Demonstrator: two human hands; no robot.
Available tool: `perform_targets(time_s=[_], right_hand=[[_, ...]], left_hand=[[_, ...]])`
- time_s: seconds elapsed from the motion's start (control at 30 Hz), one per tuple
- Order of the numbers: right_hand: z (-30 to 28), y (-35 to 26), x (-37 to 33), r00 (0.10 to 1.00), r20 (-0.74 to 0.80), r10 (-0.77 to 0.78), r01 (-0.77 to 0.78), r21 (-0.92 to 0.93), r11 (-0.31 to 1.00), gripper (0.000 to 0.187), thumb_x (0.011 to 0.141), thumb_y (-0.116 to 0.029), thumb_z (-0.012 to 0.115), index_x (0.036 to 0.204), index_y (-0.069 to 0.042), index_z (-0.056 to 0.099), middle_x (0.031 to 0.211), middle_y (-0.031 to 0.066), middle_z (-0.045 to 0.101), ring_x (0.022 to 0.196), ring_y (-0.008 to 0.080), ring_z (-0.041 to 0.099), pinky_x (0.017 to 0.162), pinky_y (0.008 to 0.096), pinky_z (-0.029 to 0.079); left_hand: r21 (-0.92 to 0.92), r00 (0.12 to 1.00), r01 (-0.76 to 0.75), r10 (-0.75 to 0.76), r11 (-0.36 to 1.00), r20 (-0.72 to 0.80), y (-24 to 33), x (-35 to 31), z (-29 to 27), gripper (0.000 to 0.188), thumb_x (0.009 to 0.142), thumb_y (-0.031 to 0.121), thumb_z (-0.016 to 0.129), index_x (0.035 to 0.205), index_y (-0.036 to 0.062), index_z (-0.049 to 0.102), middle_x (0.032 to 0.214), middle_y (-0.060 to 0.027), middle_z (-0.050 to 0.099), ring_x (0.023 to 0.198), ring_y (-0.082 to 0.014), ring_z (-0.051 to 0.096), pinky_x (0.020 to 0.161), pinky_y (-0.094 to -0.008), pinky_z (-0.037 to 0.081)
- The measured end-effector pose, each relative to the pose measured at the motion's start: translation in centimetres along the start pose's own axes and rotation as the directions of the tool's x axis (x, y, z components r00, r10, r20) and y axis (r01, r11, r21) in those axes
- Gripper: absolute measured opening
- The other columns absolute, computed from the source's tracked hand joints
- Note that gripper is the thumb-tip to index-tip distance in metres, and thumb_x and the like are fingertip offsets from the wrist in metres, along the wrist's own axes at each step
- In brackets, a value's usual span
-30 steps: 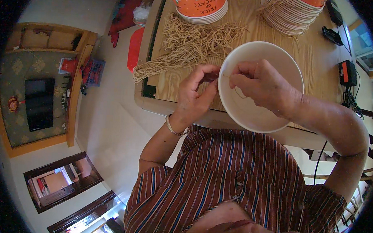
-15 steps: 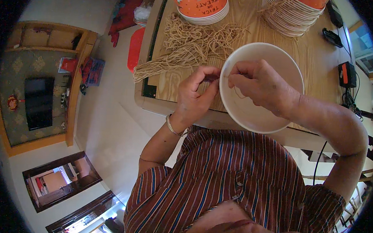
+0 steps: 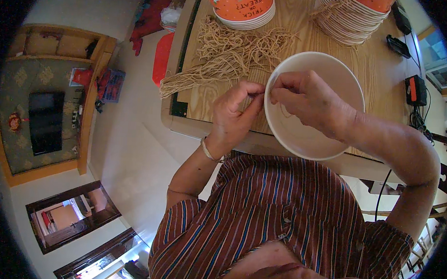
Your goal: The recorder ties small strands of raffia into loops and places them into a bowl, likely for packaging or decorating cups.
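A white paper bucket (image 3: 317,139) is tilted at the table's near edge with its open mouth facing me. My right hand (image 3: 310,97) reaches inside it, fingers closed in a pinch against the left inner wall. A thin tan cord (image 3: 285,111) hangs from these fingers into the bucket. Outside the same wall, my left hand (image 3: 234,109) has its thumb and forefinger pressed together just beside the rim. Whatever lies between those left fingertips is too small to make out. Beyond my left hand, a loose pile of tan cords (image 3: 232,52) is spread on the wooden table (image 3: 379,104).
Nested orange-and-white buckets (image 3: 246,18) stand behind the cords. A taller stack of buckets (image 3: 350,25), with cords on its side, is at the far right. Along the right edge lie a black-and-orange device (image 3: 415,90) and cables. A red stool (image 3: 162,59) stands left of the table.
Both hands remain at the bucket's left wall. My right fingers have shifted very slightly left, closer to the wall; the bucket has barely moved.
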State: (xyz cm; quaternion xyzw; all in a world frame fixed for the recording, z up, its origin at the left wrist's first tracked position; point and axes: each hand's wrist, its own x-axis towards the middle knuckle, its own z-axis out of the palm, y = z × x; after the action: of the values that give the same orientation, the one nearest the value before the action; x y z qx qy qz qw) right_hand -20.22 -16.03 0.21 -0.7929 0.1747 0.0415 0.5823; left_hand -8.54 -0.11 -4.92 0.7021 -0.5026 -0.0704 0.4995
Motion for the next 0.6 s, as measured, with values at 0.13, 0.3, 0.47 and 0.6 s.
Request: perform_targets(time_s=[0.13,0.3,0.47,0.6], right_hand=[[0.1,-0.3,0.0,0.999,-0.007,0.032,-0.033,-0.023,0.999,0.026,0.090,-0.023,0.054,0.097,-0.002,0.068,0.077,0.0166,0.067,0.072,0.0214,0.067,0.072,0.0390,0.053],[0.1,-0.3,-0.1,0.999,-0.001,0.035,-0.035,-0.020,0.999,0.026,0.090,-0.023,0.053,0.098,-0.003,0.068,0.078,0.0162,0.068,0.073,0.0220,0.067,0.073,0.0387,0.053],[0.0,0.0,0.0,1.000,0.010,0.015,-0.015,-0.004,1.000,0.027,0.091,-0.023,0.053,0.097,-0.003,0.068,0.077,0.0158,0.068,0.073,0.0213,0.067,0.072,0.0385,0.053],[0.1,0.2,0.1,0.999,0.020,0.027,-0.026,-0.007,1.000,0.025,0.091,-0.022,0.053,0.096,-0.002,0.068,0.076,0.0138,0.067,0.072,0.0177,0.065,0.071,0.0373,0.053]], left_hand=[[0.029,0.999,-0.032,0.033,0.999,-0.011,0.1,0.1,0.1,0.014,0.084,-0.006,0.063,0.094,0.0031,0.061,0.084,-0.0077,0.064,0.077,-0.0181,0.065,0.069,-0.0281,0.051],[0.040,0.998,-0.067,0.068,0.997,-0.012,0.0,0.1,0.2,0.015,0.083,-0.006,0.063,0.095,0.0030,0.061,0.085,-0.0079,0.064,0.079,-0.0183,0.065,0.070,-0.0284,0.051],[0.032,1.000,0.013,-0.013,0.999,-0.014,-0.1,-0.3,0.5,0.016,0.084,-0.006,0.062,0.097,0.0020,0.061,0.087,-0.0089,0.065,0.082,-0.0182,0.065,0.073,-0.0282,0.051],[-0.167,0.992,0.103,-0.114,0.981,-0.058,-0.3,-0.6,1.0,0.017,0.085,-0.006,0.061,0.100,0.0013,0.060,0.090,-0.0110,0.066,0.083,-0.0187,0.066,0.075,-0.0293,0.052]])
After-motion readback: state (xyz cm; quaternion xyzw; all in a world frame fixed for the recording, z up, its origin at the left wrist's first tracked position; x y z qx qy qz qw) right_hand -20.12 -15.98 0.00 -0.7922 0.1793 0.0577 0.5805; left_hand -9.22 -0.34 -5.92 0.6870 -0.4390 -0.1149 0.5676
